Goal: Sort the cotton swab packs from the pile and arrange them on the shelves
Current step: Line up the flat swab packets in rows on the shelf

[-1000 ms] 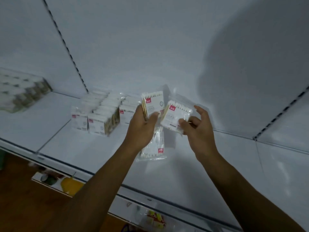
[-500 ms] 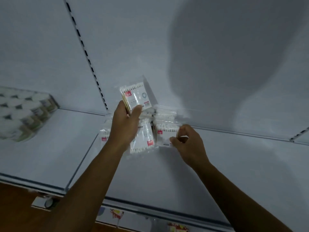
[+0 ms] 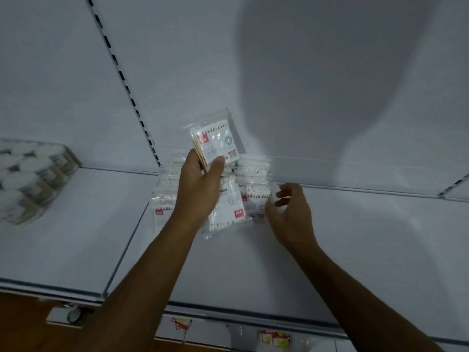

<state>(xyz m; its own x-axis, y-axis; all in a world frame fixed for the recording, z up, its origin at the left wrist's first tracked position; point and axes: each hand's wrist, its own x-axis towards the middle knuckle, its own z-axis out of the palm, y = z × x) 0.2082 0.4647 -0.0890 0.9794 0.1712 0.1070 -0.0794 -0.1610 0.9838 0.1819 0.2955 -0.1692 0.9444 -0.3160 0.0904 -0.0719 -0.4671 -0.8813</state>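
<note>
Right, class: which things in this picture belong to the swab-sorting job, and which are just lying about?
Job:
held packs in the left hand
swab packs on the shelf
right hand, at the packs' right edge

Lying about:
round tubs, far left
price tags on the lower rail

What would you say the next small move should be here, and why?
Probably set the held packs down beside the pile. The left hand grips them upright above the shelf, while the right hand, loosely curled, appears to hold nothing at the pile's edge.
</note>
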